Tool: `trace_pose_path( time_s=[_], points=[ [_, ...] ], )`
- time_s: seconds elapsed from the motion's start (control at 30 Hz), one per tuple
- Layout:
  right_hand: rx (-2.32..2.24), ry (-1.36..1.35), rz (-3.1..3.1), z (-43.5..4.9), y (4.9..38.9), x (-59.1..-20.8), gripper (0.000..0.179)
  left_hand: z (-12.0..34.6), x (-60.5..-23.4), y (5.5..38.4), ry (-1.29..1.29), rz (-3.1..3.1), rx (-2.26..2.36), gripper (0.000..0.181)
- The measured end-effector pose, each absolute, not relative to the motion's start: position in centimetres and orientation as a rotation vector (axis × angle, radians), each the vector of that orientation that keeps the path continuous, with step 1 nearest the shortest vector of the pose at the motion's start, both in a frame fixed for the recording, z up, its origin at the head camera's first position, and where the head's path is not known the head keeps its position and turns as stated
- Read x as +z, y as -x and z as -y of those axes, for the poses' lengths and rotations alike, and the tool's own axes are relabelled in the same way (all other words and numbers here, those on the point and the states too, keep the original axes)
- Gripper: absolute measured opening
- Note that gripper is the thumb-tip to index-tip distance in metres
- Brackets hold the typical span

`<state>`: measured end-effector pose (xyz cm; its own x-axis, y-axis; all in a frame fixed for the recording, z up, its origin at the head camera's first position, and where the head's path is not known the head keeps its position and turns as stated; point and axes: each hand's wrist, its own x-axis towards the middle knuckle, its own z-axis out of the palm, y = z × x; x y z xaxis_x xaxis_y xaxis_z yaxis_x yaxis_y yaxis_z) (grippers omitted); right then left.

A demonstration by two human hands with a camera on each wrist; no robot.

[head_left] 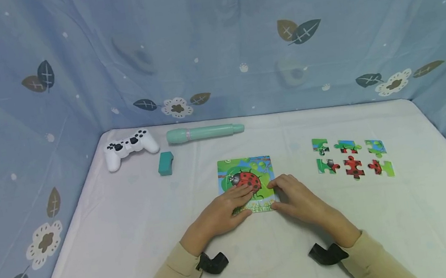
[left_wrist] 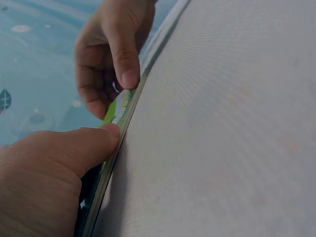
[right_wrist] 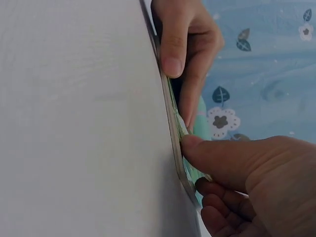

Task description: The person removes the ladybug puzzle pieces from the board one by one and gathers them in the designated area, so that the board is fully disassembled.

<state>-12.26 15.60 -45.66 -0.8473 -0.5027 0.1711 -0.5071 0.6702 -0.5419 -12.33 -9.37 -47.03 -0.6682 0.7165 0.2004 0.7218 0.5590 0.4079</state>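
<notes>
A square puzzle board (head_left: 223, 176) with a ladybug picture lies on the white table. My left hand (head_left: 226, 211) rests on its lower left part, fingers extended over the picture and thumb at the near edge. At the board's lower right corner my right hand (head_left: 300, 199) has its thumb on the near edge and its other fingers curled. Between that thumb and fingers a thin pale edge shows in both wrist views, seemingly a puzzle piece (right_wrist: 209, 177), mostly hidden. Several loose puzzle pieces (head_left: 353, 167) lie in two rows to the right.
At the back left are a white game controller (head_left: 127, 148), a teal block (head_left: 165, 163) and a green microphone-shaped stick (head_left: 205, 133). Blue patterned cloth (head_left: 236, 43) hangs behind and at the sides of the table (head_left: 127, 245).
</notes>
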Motion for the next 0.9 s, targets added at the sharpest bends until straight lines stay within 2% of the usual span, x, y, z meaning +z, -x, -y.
trace_pose_path(
  time_s=[0.33,0.7,0.9],
  points=[
    [0.936,-0.778,2.844,-18.6,13.3,-43.9,0.039,9.3,-47.2,12.4,1.279,2.766,-0.736,0.048],
    [0.905,-0.551,2.848,-26.4,12.5,-43.3,0.041,9.4,-47.3,12.4,1.269,2.76,-0.745,0.048],
    [0.871,-0.289,2.93,-31.4,11.1,-43.4,0.047,9.5,-47.4,12.5,1.279,2.761,-0.734,0.048]
  ],
)
